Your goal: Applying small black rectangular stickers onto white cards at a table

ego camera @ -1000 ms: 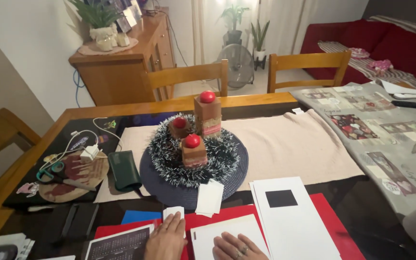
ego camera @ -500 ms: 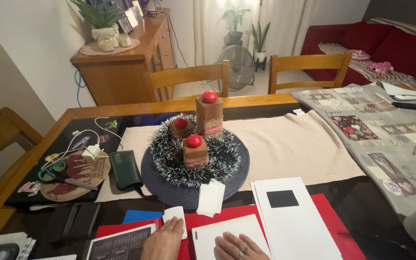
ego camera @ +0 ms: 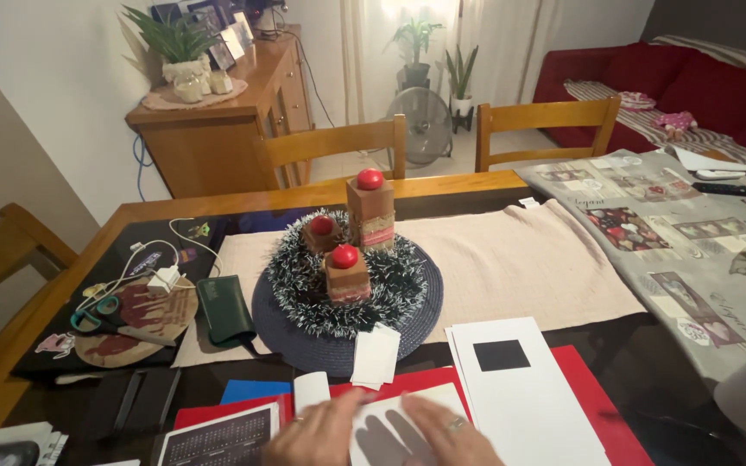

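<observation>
1. White paper sheet (ego camera: 407, 412): lay flat at the near table edge, on top of the red card (ego camera: 584, 380), pressed under both hands and partly hidden by them.
2. Red card: flat, wide, spread beneath the sheet, its right part showing.
3. Small white card (ego camera: 310, 390): upright rectangle, just beside the sheet's left edge.

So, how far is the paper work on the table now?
Done: small white cards lie by the round mat. In hand: left hand and right hand press flat on a white sheet over red paper. Left: the scissors lie untouched.
</observation>
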